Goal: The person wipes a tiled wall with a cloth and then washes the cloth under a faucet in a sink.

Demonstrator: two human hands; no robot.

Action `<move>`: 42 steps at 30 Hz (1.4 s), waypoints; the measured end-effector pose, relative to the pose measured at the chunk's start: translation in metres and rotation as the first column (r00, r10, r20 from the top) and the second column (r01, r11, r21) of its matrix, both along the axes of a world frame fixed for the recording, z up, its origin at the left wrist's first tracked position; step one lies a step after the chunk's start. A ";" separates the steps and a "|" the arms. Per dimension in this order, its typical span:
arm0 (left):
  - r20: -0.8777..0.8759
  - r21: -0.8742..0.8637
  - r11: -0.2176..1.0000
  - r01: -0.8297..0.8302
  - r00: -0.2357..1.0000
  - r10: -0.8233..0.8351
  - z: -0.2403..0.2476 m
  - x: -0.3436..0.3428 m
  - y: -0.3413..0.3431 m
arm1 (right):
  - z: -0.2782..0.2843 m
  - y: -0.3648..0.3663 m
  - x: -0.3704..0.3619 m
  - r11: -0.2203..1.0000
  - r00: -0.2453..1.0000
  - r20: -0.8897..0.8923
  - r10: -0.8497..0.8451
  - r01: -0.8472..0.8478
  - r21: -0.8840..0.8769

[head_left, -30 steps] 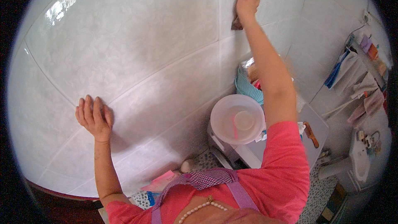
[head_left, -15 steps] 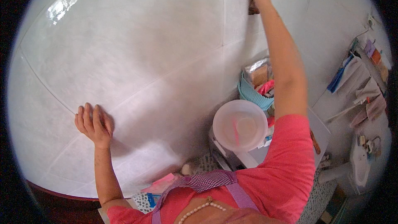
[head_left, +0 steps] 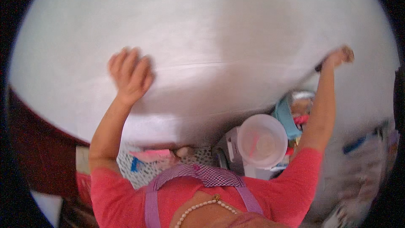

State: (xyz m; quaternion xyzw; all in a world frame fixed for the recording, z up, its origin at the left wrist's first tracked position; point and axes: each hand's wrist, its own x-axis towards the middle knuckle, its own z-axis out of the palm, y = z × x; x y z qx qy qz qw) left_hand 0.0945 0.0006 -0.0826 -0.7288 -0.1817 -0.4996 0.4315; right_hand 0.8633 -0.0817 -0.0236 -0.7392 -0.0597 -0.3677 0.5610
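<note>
My left hand (head_left: 130,76) is in front of the white tiled wall (head_left: 181,33), its fingers slightly bent, apart and a little blurred. I see nothing in it, and whether it touches the wall is unclear. At the right my right hand (head_left: 337,58) is closed, with a small dark brown object (head_left: 321,66) sticking out on its left side; its kind cannot be made out. Below and left of that hand, a translucent white bucket (head_left: 247,160) stands on a pale surface with something pink inside. A light blue basket (head_left: 285,117) holds packets and pink items beside the bucket.
Below the wall, speckled flooring (head_left: 198,156) carries a pink item (head_left: 152,155) and a blue one (head_left: 135,164). Dark red material (head_left: 42,143) lies along the left. Blurred cloths and a blue item (head_left: 354,145) are at the right.
The view has shifted and tilted. Relative to my body, my left hand is raised higher, and my right hand has come down and out to the right, still with the dark object.
</note>
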 end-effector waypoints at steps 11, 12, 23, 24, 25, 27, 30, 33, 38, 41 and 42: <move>-0.016 -0.133 0.965 0.225 0.973 -0.229 0.001 0.034 0.010 | 0.048 0.025 -0.399 0.870 0.316 0.851 0.419 -0.408 -0.276; -0.052 -0.170 0.948 0.270 0.958 -0.283 -0.002 0.030 0.013 | 0.049 0.031 -0.443 0.863 0.255 0.876 0.409 -0.419 -0.281; 0.450 -0.727 -0.330 0.602 0.056 -0.891 -0.001 -0.046 -0.132 | -0.119 0.047 -0.597 0.199 -0.131 0.179 0.975 0.161 -0.967; 0.542 -0.690 -0.525 0.499 -0.127 -0.831 0.013 -0.058 -0.142 | -0.107 0.051 -0.589 0.325 -0.199 0.286 0.938 0.204 -0.924; 0.642 -0.640 -0.692 0.333 -0.262 -0.720 0.022 -0.069 -0.152 | -0.083 0.050 -0.597 0.356 -0.072 0.349 0.934 0.212 -0.910; 0.769 -0.499 -0.865 0.059 -0.429 -0.473 0.035 -0.096 -0.166 | -0.040 0.062 -0.611 0.517 0.242 0.579 0.778 0.275 -0.810; 0.803 -0.277 -0.928 -0.250 -0.591 -0.080 0.054 -0.120 -0.186 | 0.042 0.073 -0.662 0.821 0.002 0.836 0.548 -0.191 -0.538; 0.765 -0.211 -0.848 -0.485 -0.622 0.165 0.062 -0.114 -0.198 | 0.049 0.074 -0.675 0.875 0.123 0.873 0.472 -0.187 -0.446; 0.772 -0.403 -0.778 -0.482 -0.636 -0.006 0.054 -0.117 -0.188 | -0.034 0.074 -0.803 0.470 0.146 0.469 0.871 0.025 -0.882; 0.796 -0.333 -0.783 -0.525 -0.601 0.065 0.051 -0.132 -0.190 | -0.141 0.081 -0.795 0.113 -0.118 0.091 0.989 0.194 -0.974; 0.791 -0.313 -0.797 -0.516 -0.607 0.082 0.051 -0.144 -0.191 | -0.173 0.080 -0.790 -0.013 -0.134 -0.023 0.991 0.077 -0.997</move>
